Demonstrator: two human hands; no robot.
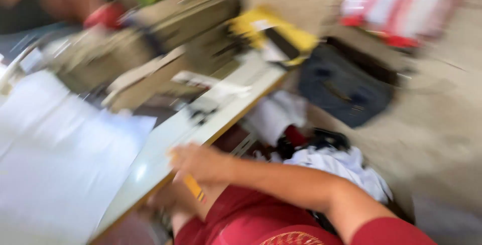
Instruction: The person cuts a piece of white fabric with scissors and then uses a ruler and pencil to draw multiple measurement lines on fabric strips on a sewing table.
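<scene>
The fingers (182, 158) of the right hand (198, 163) are curled over the near edge of the pale table (150, 157). A short yellow-orange stick (194, 187), perhaps a pencil or a marker, pokes out just below them. The blur is too heavy for me to say whether the fingers pinch it or it only lies against the palm. The forearm runs back to the lower right and into a red sleeve, above a red garment (251, 220) on the person's lap. I can't make out the left hand anywhere. There is a skin-toned smear under the table edge, but it could as well be a knee. On the table, left of the hand, a big sheet of white fabric (55, 164) lies flat. Beyond it stands a beige sewing machine (165, 39), with something yellow (273, 31) at its far end. A heap of white cloth (346, 167) sits by the elbow, and a dark blue bundle (341, 86) lies on the floor farther out. To my eye the hand is at the table edge dealing with the stick, not with the fabric. Any further handling calls for a sure hold on the stick, and for keeping it off the edge and the white sheet
</scene>
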